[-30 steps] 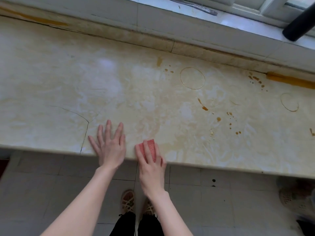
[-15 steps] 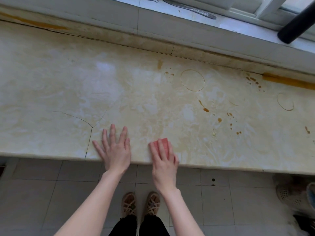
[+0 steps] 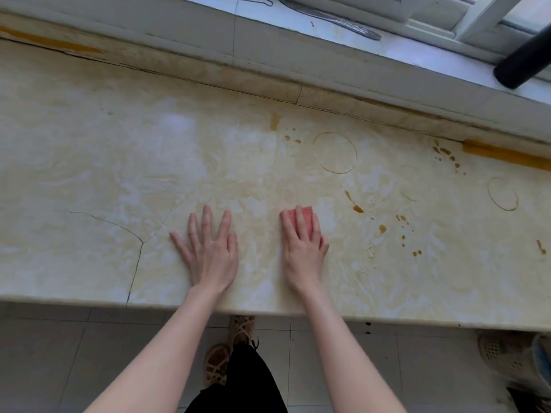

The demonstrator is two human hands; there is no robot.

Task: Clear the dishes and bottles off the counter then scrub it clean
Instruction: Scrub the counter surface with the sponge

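right hand lies flat over a pink sponge, fingers straight and close together, pressing it to the table in its front half. left hand rests palm down just beside it, fingers spread on the table. brown drips and a ring stain mark the surface right of the sponge; a crack runs left of the left hand.
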